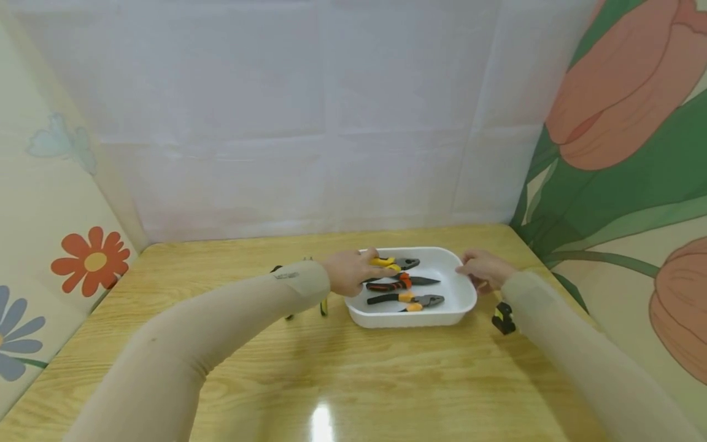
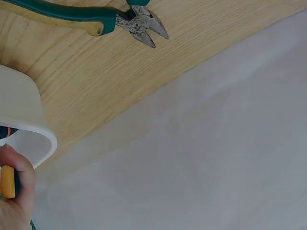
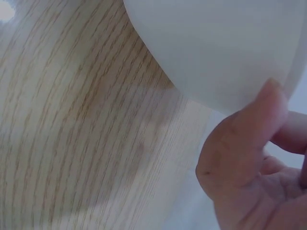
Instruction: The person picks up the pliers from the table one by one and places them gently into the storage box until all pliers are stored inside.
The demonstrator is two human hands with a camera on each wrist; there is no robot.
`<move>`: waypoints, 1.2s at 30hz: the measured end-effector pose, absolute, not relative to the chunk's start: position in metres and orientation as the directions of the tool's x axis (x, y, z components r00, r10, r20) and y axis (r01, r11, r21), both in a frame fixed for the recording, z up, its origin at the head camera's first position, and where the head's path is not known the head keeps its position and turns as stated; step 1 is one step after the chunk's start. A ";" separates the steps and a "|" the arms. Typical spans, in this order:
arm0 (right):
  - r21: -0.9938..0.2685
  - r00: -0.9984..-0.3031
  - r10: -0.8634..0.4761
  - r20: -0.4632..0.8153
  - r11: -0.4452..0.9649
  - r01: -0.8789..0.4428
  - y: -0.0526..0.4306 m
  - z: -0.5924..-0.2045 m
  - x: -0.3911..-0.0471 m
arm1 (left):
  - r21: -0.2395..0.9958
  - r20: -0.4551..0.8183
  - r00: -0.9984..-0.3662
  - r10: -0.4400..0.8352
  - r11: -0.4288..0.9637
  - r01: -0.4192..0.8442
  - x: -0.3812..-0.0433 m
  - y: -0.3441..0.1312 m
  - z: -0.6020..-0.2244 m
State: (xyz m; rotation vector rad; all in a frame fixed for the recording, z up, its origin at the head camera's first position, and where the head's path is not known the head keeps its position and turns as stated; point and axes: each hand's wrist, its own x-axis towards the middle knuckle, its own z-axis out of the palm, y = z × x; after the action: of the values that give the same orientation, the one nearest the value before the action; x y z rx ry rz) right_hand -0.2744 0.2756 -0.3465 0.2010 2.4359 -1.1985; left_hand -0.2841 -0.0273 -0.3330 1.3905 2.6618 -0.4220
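Observation:
A white tray [image 1: 411, 320] on the table holds several pliers. At its far left side my left hand [image 1: 349, 272] grips the handles of yellow-handled pliers [image 1: 407, 264], whose grey head points right over the tray floor. In the left wrist view the thumb [image 2: 20, 175] lies against a yellow handle [image 2: 7, 182]. Below them in the tray are red-and-black long-nose pliers [image 1: 405, 282] and pliers with black-and-orange handles [image 1: 425, 301]. My right hand [image 1: 486, 270] pinches the tray's right rim, thumb on the outer wall [image 3: 216, 57] in the right wrist view.
Left of the tray lie diagonal cutters [image 2: 144, 25] with green-and-yellow handles, partly hidden by my left arm in the head view. A black-and-yellow tape measure [image 1: 503, 318] sits right of the tray, beside my right sleeve. A white sheet [image 1: 331, 123] hangs behind the table.

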 end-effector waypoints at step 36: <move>-0.730 -0.915 -0.069 -0.398 0.627 0.271 0.273 -0.349 -0.274 | -0.325 -0.331 -0.616 0.715 0.527 0.785 -0.301 0.029 -0.351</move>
State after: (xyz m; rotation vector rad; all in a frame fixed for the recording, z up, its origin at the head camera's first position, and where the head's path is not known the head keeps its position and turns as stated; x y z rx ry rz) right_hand -0.2740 0.2735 -0.3489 0.1609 2.4618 -1.1969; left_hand -0.3009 0.0294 -0.3513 1.2901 2.6051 -0.6756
